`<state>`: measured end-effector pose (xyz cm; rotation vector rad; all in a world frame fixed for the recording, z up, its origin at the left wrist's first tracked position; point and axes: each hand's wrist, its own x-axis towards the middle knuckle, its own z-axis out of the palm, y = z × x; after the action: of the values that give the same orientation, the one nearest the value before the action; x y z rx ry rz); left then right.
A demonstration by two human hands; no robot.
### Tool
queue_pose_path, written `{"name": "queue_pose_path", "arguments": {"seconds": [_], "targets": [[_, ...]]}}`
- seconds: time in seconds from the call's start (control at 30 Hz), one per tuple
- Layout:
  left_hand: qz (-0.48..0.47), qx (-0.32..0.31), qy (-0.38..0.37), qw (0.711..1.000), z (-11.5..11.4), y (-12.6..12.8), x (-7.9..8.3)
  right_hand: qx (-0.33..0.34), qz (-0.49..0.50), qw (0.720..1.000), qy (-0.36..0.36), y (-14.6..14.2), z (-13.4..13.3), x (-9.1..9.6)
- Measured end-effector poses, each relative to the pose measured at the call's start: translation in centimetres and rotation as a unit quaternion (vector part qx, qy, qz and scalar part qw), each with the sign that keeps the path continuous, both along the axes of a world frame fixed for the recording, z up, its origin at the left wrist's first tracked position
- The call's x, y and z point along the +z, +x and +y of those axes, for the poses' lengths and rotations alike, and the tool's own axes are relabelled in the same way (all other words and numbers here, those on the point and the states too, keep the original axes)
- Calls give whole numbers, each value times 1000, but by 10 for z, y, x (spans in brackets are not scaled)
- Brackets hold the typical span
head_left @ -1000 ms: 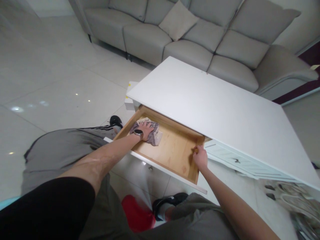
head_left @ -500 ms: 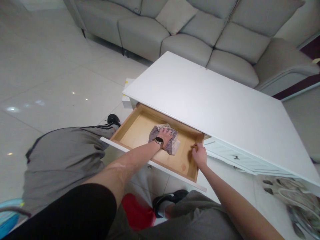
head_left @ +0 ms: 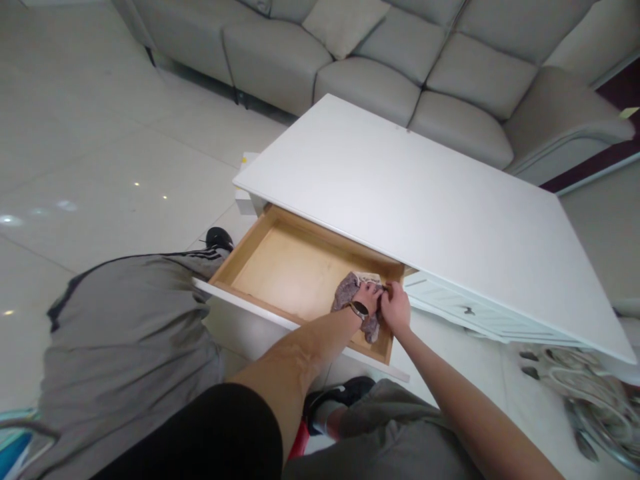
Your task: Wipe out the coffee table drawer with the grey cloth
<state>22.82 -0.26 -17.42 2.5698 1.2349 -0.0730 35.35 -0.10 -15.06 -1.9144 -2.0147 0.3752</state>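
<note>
A wooden drawer (head_left: 283, 261) is pulled out from the white coffee table (head_left: 430, 200). Inside it, at the right end, lies a crumpled grey-purple cloth (head_left: 344, 292) with a pale edge. My left hand (head_left: 369, 297), with a watch at its wrist, presses down on the cloth and bunches it against the drawer floor. At the drawer's right side wall is my right hand (head_left: 397, 308), its fingers curled over the top edge, close beside the left fingertips. Part of the cloth is hidden under my left hand and wrist.
A grey sofa (head_left: 370, 87) stands along the table's far side. To the left, a white box (head_left: 245, 200) sits on the tiled floor by the table. My knees and shoes are close below the drawer. A second, closed drawer (head_left: 463, 307) is at the right.
My left hand has slid the cloth rightward across the drawer floor, from the middle to the right end. My right hand stays at the drawer's side wall. The view has shifted slightly.
</note>
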Motion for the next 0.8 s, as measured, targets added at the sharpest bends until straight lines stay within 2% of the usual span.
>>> {"name": "queue_pose_path", "arguments": {"seconds": [0.2, 0.5, 0.67, 0.8], "targets": [[10, 18, 9, 1000, 9, 0, -2, -8, 25, 1000, -2, -2, 0, 2], [16, 52, 32, 998, 44, 8, 2, 1, 80, 997, 21, -3, 0, 4], [-24, 82, 44, 995, 66, 10, 1, 10, 80, 997, 19, -1, 0, 2], [-39, 85, 46, 995, 68, 9, 1, 16, 68, 997, 13, 1, 0, 3]]}}
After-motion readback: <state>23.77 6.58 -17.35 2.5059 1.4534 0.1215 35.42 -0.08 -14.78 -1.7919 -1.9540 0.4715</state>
